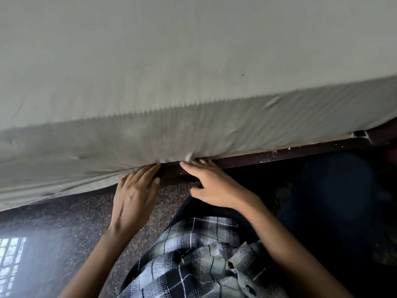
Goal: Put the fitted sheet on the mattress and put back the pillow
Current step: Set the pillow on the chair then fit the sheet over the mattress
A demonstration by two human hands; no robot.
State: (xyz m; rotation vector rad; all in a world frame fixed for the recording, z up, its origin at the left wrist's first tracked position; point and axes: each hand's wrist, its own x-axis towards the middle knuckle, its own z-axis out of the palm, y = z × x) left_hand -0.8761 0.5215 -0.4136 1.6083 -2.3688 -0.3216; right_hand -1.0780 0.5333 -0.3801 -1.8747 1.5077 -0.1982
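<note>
Fitted sheet (193,61), pale grey-green, covers the top and near side of the mattress, which is hidden under it. The top edge runs as a long crease across the view, higher at the right. Sheet's lower hem meets the dark wooden bed rail (279,154) right of the hands and lies tight along it; left of the hands the hem hangs loose and low, sagging over the rail twd the floor. Cloth bunches into radiating folds at the spot where both hands meet the hem. Left hand (135,190): fingers straight and spread, tips at the hem where it crosses the rail, thumb out to the side, no cloth gripped. Right hand (212,186): fingers stretched fwd over the rail, tips at the gathered folds, a bit blurred, nothing seen curled in them. Hands are just beside each other, apart. Open speckled stone floor (75,211) lies below the hanging hem at left, w/ a barred window reflection (10,259) on it. Plaid shirt (204,254) at bottom centre; dark-clad leg (333,190) near the rail at right.
</note>
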